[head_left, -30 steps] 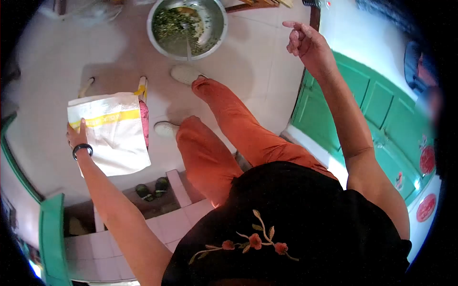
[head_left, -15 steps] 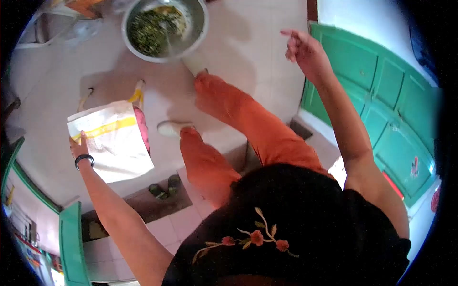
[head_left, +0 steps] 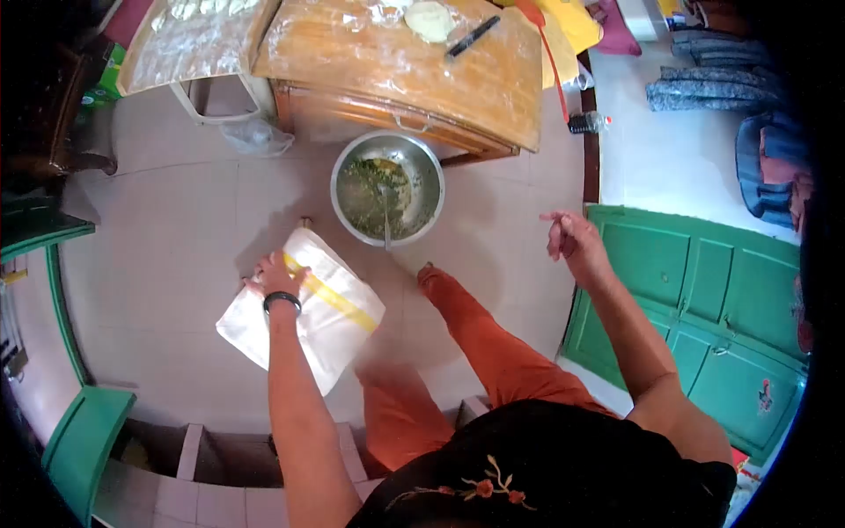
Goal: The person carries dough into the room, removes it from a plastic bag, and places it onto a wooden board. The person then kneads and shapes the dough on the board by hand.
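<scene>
My left hand (head_left: 280, 276), with a dark band at the wrist, grips the upper edge of a white cloth-like sheet with a yellow stripe (head_left: 334, 339). Beneath the sheet, most of whatever it covers is hidden; one short leg end shows at its top. My right hand (head_left: 570, 242) is raised in the air at the right, index finger stretched out and the others partly curled, with nothing in it. Between the hands, farther off, a metal basin (head_left: 433, 207) stands on the floor with chopped greens (head_left: 361, 198) and a spoon (head_left: 385, 216) inside.
A floured wooden table (head_left: 352, 53) bears dough (head_left: 429, 21) and a dark stick (head_left: 473, 37). Left of it, a floured board (head_left: 198, 53) holds white dough pieces. A dark bottle (head_left: 585, 122) stands by the wall. Green cabinets (head_left: 704, 290) line the right side.
The view has shifted so that the tables show. My left hand and the striped sheet have moved right, and the sheet has turned. My right hand appears lower in view, its shape much the same.
</scene>
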A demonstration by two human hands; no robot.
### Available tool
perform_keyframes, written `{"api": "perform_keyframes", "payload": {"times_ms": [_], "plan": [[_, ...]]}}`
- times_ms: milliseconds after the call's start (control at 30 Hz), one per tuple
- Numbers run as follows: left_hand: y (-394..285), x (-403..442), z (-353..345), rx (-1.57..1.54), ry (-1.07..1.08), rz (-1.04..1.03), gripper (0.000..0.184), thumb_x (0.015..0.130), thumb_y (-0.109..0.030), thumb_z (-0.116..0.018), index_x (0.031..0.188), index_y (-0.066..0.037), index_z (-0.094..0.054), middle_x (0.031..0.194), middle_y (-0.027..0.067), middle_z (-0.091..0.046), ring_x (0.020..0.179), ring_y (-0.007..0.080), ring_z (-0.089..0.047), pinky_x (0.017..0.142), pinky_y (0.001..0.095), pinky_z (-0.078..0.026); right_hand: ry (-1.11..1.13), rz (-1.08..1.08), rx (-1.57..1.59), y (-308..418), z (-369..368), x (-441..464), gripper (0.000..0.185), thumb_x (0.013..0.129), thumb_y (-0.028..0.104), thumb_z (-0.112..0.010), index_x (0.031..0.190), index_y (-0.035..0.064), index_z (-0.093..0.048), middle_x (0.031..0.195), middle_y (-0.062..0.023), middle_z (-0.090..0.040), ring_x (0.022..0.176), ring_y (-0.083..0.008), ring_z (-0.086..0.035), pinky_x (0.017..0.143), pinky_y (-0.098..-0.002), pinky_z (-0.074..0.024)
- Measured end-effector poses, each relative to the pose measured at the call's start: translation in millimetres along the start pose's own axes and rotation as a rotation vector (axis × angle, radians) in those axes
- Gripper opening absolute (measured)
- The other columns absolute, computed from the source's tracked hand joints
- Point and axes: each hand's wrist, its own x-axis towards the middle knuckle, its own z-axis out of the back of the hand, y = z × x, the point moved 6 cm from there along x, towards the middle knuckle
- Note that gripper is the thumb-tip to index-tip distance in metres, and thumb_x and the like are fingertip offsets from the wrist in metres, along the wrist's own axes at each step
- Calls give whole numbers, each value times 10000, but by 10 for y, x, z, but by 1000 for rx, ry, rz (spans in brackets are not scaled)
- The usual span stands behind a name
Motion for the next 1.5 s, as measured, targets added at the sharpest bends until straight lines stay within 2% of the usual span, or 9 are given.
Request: {"api": "perform_keyframes", "payload": {"times_ms": [267,567,700,933,1067,1267,1400,1433,1500], "plan": [[-734,-274,-160,29,28,-136,837,656,-597,-690,1367,-272,-388,1342,17,-404,1336,231,-262,1025,679,-110,37,-43,229,-17,-15,179,348,929,283,-497,1077,-26,-558,675,-14,-530,567,-132,-501,547,-267,-415],[-1195,-625,-440,-78,198,-195,828,648,-536,-709,1372,-275,-402,1481,79,-281,1410,232,-138,1052,655,19,92,-70,96,12,-108,180,387,926,313,-495,1095,-30,-555,665,-7,-508,566,-122,-494,544,-264,-413],[-1414,-686,-679,-80,215,-254,801,621,-560,-710,1325,-276,-452,1395,-19,-429,1380,249,-220,1031,683,-33,174,-45,28,-63,-221,295,404,926,325,-490,1101,-35,-550,661,2,-477,588,-108,-476,544,-257,-407],[-1822,-1177,-1225,1,335,-433,776,669,-473,-712,1358,-272,-418,1448,69,-328,1397,251,-177,1043,673,-15,175,-110,-3,-372,-286,282,442,908,353,-504,1121,-31,-547,675,8,-473,601,-105,-451,572,-255,-381],[-2074,-1658,-1830,-3,355,-534,452,883,-259,-495,1333,-257,-446,1428,78,-360,1398,243,-191,1061,645,-18,171,-122,9,-510,-312,283,446,905,351,-509,1130,-32,-546,684,3,-478,599,-109,-449,571,-255,-379],[-2384,-2305,-2263,17,366,-613,365,926,-174,-365,1251,-157,-529,1426,60,-381,1405,238,-164,1104,571,-16,211,-157,-39,-755,-470,259,444,904,348,-509,1132,-32,-546,684,-2,-481,595,-112,-451,569,-255,-378],[-2423,-2440,-2185,-39,236,-650,511,885,-289,-504,1373,-177,-403,1464,118,-306,1401,279,-170,1091,581,-63,226,-147,-53,-746,-584,240,431,909,333,-499,1130,-35,-546,685,-4,-480,598,-112,-457,565,-250,-377],[-2333,-2427,-1909,-78,299,-636,743,800,-426,-614,1433,-191,-305,1505,107,-225,1414,295,-107,1087,589,-59,230,-146,-48,-746,-607,231,426,911,326,-496,1129,-36,-546,685,-4,-480,599,-112,-458,564,-251,-378],[-2139,-2381,-1836,-272,56,-502,729,808,-369,-618,1435,-177,-298,1513,101,-202,1415,289,-105,1086,595,-44,234,-133,-35,-731,-638,239,414,915,313,-489,1129,-37,-545,684,-5,-478,601,-112,-460,562,-251,-381]]}}
